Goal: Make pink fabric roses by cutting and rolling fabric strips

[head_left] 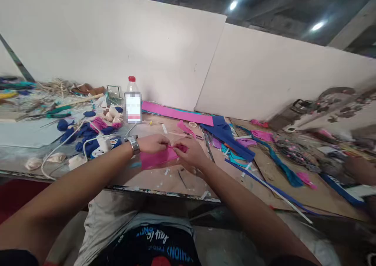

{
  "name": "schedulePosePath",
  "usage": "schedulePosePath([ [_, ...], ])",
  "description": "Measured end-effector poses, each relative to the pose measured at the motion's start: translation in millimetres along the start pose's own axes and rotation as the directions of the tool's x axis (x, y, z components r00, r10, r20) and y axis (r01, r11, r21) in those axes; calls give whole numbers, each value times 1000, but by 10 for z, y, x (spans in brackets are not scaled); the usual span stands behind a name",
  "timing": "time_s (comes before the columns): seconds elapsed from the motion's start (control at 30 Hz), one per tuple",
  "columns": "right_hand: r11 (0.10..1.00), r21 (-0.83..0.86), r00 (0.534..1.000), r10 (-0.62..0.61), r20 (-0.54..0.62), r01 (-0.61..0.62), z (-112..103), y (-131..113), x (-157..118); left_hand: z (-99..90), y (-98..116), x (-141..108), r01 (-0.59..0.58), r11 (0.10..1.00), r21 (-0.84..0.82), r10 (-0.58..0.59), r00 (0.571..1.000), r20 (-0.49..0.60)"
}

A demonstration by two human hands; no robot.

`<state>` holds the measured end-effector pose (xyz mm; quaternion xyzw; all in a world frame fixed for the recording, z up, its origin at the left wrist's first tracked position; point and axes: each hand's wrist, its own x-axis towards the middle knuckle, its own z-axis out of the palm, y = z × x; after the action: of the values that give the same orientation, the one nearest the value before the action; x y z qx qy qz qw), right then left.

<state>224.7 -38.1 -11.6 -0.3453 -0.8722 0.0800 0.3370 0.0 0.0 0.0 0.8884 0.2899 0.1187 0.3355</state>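
Note:
Over the workbench, both my hands pinch a piece of bright pink crepe paper or thin cloth [154, 159]; which of the two it is I cannot tell. My left hand [154, 143], with a metal watch on its wrist, grips the upper edge between thumb and finger. Close beside it, my right hand [188, 150] holds the gathered right end, its fingertips nearly touching the left ones. The flat part of the pink piece hangs below my left hand, just above the table. My fingers hide part of the gathered edge.
Behind my hands lies a long pink strip [178, 112], near a bottle with a red cap [132, 79]. Blue strips [229, 140] spread to the right. At left are a white power strip [103, 142], its cord and dark blue bundles [88, 131]. A white panel [164, 50] stands behind.

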Motion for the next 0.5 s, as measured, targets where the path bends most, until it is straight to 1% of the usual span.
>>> schedulePosePath([
  [0.17,999,47,999,-19,45,17,-11,-19,-18,-19,33,-24,-11,1000,29,10,1000,9],
  [0.33,999,46,1000,-17,24,15,-13,-35,-13,-29,59,-39,41,998,-48,-39,998,45],
  [0.4,999,41,1000,-18,22,17,-9,-33,-16,-24,67,-42,46,996,-77,-45,999,26],
  [0.5,999,33,1000,-25,3,24,-3,-28,-24,-11,70,-41,38,995,-88,-40,999,-31],
])
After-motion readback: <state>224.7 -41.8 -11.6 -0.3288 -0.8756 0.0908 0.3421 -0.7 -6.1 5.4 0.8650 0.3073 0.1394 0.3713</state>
